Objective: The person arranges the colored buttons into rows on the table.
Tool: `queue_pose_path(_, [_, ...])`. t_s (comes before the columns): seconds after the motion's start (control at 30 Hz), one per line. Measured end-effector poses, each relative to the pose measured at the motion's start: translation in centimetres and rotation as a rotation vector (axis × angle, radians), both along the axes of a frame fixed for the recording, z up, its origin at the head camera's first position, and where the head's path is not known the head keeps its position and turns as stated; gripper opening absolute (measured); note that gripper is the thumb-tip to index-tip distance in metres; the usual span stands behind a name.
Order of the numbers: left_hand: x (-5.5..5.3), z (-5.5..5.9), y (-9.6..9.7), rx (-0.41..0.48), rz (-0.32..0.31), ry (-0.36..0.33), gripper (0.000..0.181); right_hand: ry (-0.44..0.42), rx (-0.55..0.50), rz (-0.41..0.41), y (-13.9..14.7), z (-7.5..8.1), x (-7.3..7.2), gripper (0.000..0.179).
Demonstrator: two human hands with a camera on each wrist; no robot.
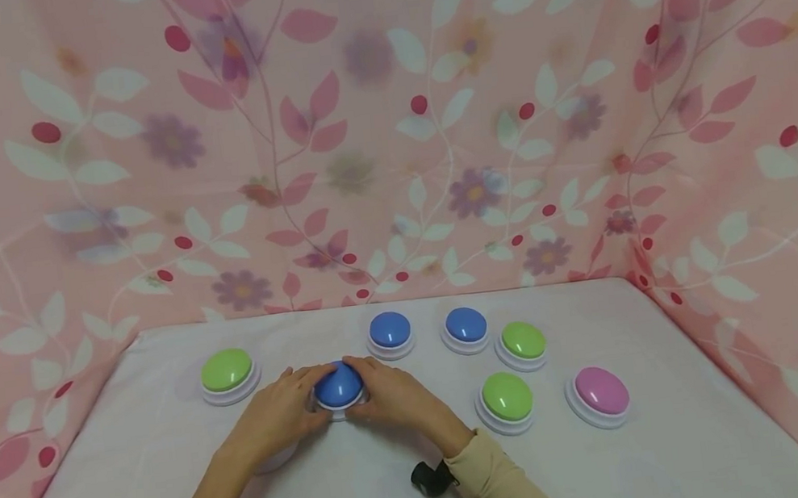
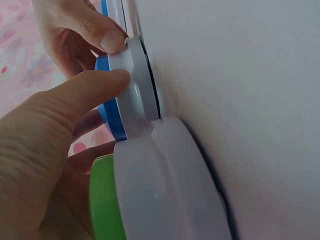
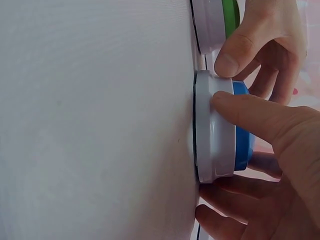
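A push button with a blue dome and white base sits on the white-covered table between my two hands. My left hand grips it from the left side, thumb against the white base. From the right, my right hand holds the same button, its thumb pressed to the base and its fingers round the far side. Beneath my left wrist is another button, mostly hidden in the head view; the left wrist view shows its green dome close beside the held one.
A green button stands at the left. Behind and to the right are blue buttons, green buttons and a pink button. A floral cloth hangs around the table's back and sides.
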State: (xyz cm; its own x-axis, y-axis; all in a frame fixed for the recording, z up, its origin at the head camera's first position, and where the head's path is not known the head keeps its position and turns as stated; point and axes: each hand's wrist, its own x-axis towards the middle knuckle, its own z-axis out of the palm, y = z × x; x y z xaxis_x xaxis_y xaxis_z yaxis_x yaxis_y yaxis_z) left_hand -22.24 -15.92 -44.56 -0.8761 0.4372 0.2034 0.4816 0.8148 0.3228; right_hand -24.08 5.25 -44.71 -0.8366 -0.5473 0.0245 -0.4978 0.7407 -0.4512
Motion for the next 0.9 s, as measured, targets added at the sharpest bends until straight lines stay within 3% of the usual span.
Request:
queue_pose_path(0.2, [0.0,0.3,-0.3,0.005,-0.006,-0.016,0.068,0.016,-0.014,0.018,-0.1,0.1,-0.2,0.079])
queue_pose_path(0.33, [-0.2,1.2,-1.1,0.020,0.023,-0.077,0.066,0.002,-0.029,0.014,-0.4,0.2,-0.5,0.081])
queue_pose_path(0.43, [-0.4,2.4,-2.3,0.026,0.061,-0.111,0.065,-0.029,-0.039,-0.003,-1.1,0.3,-0.9,0.081])
queue_pose_path(0.6, [-0.9,3.9,-5.3,0.028,0.137,-0.099,0.069,-0.028,-0.045,-0.020,-3.2,0.5,-1.6,0.081])
queue_pose_path(0.77, [-1.4,4.3,-7.7,0.011,0.172,-0.096,0.076,0.019,-0.035,-0.050,-5.6,0.5,-2.3,0.080])
queue_pose_path(0.9, [-1.9,4.0,-8.8,0.035,0.198,-0.115,0.080,0.072,0.025,-0.079,-7.0,0.9,-2.9,0.078])
